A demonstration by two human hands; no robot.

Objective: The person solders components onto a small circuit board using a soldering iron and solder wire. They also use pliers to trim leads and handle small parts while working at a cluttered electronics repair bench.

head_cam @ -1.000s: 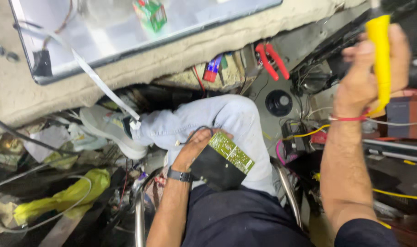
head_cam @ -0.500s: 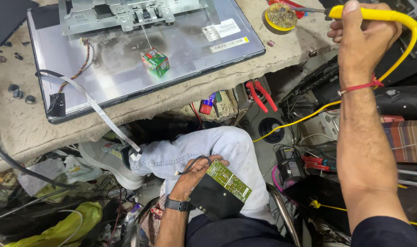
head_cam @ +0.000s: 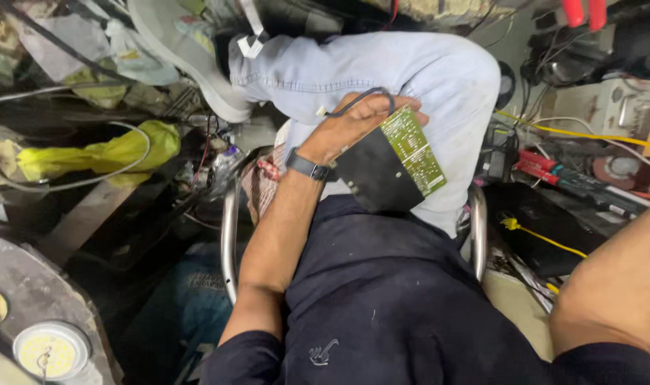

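My left hand (head_cam: 353, 125), with a dark watch on the wrist, grips a green circuit board (head_cam: 414, 150) fixed to a black plate (head_cam: 371, 178). The board rests tilted on my thigh in light jeans (head_cam: 382, 68). A thin black wire (head_cam: 361, 100) loops over my fingers. Of my right arm only the bare forearm (head_cam: 617, 278) shows at the lower right; the hand itself is out of the frame.
A metal chair frame (head_cam: 229, 235) runs on both sides of my lap. A yellow bag (head_cam: 104, 153) and loose cables lie at the left, a round LED lamp (head_cam: 50, 349) at the bottom left. Red-handled pliers (head_cam: 582, 11), a yellow wire (head_cam: 589, 135) and red tools (head_cam: 560, 167) crowd the right.
The view has tilted down to my lap, so the flat screen panel on the bench is gone. My right hand with its yellow tool has left the frame. My left hand still holds the board.
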